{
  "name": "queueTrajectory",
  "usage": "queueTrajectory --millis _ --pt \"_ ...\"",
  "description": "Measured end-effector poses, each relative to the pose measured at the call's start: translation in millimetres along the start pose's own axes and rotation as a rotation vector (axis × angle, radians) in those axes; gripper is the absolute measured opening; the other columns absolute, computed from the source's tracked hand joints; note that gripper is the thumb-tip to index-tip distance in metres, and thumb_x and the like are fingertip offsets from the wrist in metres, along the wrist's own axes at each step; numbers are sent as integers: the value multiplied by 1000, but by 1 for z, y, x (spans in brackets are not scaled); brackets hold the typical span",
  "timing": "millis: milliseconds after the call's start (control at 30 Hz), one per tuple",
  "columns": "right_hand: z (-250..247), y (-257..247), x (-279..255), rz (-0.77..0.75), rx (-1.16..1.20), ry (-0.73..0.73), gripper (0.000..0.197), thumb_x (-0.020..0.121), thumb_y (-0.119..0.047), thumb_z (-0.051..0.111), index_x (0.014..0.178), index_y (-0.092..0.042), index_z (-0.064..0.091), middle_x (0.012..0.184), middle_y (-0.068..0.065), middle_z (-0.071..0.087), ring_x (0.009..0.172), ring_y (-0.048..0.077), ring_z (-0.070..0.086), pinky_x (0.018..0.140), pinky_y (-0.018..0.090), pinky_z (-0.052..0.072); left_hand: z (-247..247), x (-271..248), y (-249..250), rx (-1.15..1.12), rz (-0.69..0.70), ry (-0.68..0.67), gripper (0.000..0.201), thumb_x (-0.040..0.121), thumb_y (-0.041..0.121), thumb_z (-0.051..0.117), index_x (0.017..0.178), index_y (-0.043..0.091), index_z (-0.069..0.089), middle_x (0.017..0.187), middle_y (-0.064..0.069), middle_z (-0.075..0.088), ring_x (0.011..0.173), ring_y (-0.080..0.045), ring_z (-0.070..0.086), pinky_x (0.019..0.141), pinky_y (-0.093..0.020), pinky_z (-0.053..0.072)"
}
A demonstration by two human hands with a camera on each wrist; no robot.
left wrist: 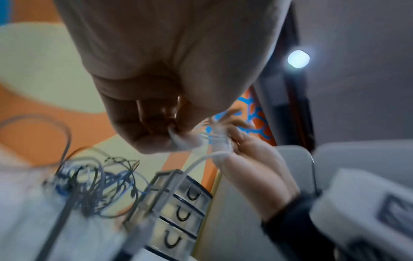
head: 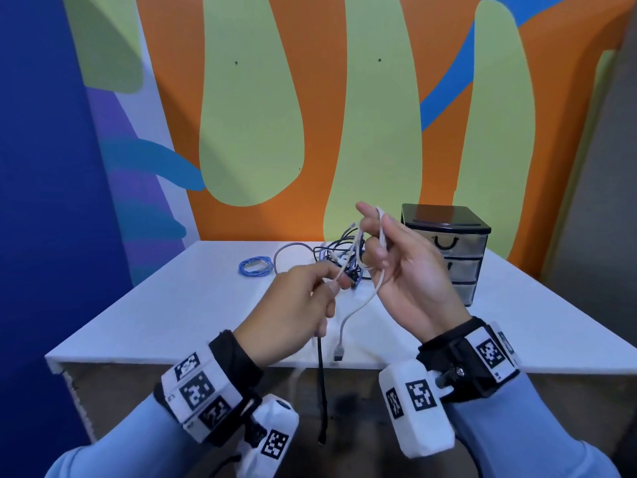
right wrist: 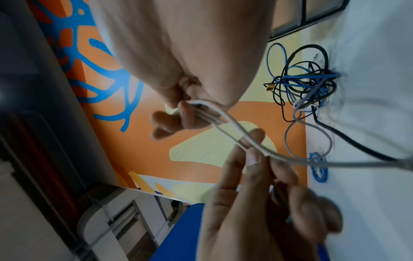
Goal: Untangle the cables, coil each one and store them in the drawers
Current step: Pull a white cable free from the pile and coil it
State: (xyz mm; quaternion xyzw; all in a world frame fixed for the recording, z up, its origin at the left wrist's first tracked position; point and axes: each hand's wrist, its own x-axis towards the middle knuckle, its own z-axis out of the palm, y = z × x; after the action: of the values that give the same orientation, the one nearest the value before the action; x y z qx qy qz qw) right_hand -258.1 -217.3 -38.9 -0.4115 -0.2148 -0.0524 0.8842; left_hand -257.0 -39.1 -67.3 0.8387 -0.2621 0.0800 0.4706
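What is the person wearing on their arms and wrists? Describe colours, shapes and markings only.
Both arms wear light blue long sleeves. Each wrist carries a black strap fitted with white blocks printed with black-and-white square code markers. A rounded white box, also marked with codes, hangs under each wrist. The left hand and right hand are bare.

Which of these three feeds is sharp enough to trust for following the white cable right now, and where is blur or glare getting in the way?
Head view: sharpest, evenly lit; white cable reads clearly between left hand and right hand. Left wrist view: heavy motion blur over cable tangle and drawer unit, plus a glaring light spot. Right wrist view: cable fairly crisp mid-frame, hands soft, left edge dark.
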Motion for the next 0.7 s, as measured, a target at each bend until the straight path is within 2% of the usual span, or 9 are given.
queueTrajectory --millis 100,167,233,300,367,433,533,633,700 --pt "2 9 2 -113 -303 19 30 114 -15 38 138 -6 52 105 13 78 76 16 70 69 21 54 1 -5 9 401 152 4 22 110 26 50 96 25 67 64 7 54 60 -10 48 61 -37 38" --pt "1 15 2 -139 -515 0 29 114 -17 37 139 -11 51 99 13 78 82 19 73 75 24 56 -3 -6 17 581 234 2 29 110 30 51 83 22 58 64 9 48 64 -13 45 63 -38 32" --pt "-1 17 0 -99 -676 -35 29 114 -16 37 137 -10 54 88 7 77 76 15 71 71 22 55 -11 -7 21 648 297 -8 28 108 32 54 83 22 57 72 9 53 70 -17 50 67 -41 41" --pt "-5 15 -2 -74 -872 -63 27 114 -15 38 122 -6 61 81 2 76 69 13 68 68 23 53 -20 -8 23 680 336 -25 22 108 35 54 89 25 58 80 8 57 77 -21 56 72 -44 47" --pt "-10 12 -2 -52 -1061 -102 30 113 -16 38 106 4 59 76 6 74 64 18 66 68 30 52 -31 -7 26 715 389 -25 22 108 40 52 92 28 62 81 11 56 76 -15 51 69 -40 45" --pt "-10 9 -4 27 -1139 -170 31 113 -18 39 95 -2 58 69 8 67 58 21 59 66 34 46 -42 -3 27 734 493 20 23 108 41 51 93 30 65 82 15 56 75 -11 51 65 -31 40" --pt "-8 4 -9 185 -940 -269 31 112 -17 42 91 -12 65 63 11 49 56 17 38 55 28 31 -56 9 20 688 641 123 22 106 36 55 97 23 71 86 19 53 73 -6 47 67 -24 35" --pt "-10 -1 -15 277 -571 -279 28 110 -19 43 96 -6 64 74 6 25 62 12 23 51 21 19 -62 20 7 591 701 241 17 104 26 65 102 12 75 90 5 67 77 -16 59 68 -35 49" --pt "-13 -3 -19 319 -397 -284 25 108 -22 47 91 -9 60 81 6 18 63 11 19 51 22 17 -59 24 -3 593 691 294 17 104 23 67 104 9 75 91 1 69 78 -21 62 66 -43 52"
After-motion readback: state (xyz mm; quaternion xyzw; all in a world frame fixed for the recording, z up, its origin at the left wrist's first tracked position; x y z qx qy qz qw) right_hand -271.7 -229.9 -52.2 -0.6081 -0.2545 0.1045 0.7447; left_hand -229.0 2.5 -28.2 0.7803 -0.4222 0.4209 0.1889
